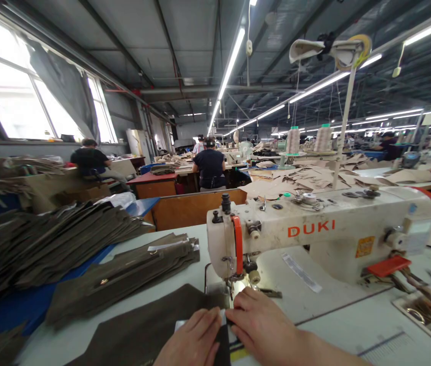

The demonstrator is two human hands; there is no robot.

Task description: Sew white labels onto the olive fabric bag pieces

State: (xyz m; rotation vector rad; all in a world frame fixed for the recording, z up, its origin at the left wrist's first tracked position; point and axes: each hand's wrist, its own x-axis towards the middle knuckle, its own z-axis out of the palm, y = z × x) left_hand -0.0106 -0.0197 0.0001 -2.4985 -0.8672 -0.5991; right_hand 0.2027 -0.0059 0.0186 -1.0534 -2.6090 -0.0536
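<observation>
Both flat — left hand (192, 340) and right hand (263, 325), fingers spread, pressing dark fabric (143, 330) before the sewing machine (314, 234).

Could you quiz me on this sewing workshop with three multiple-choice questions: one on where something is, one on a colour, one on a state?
1. Where does the dark fabric piece lie?
A. under both hands, before the needle
B. on the floor
C. atop the machine

2. What colour is the DUKI lettering on the sewing machine?
A. blue
B. orange-red
C. green

3. How are the left hand and right hand placed?
A. raised in air
B. pressed flat on the fabric
C. holding scissors

Answers: 1 A, hands rest on it beside the needle; 2 B, letters show orange-red; 3 B, both palms lie down.
</observation>
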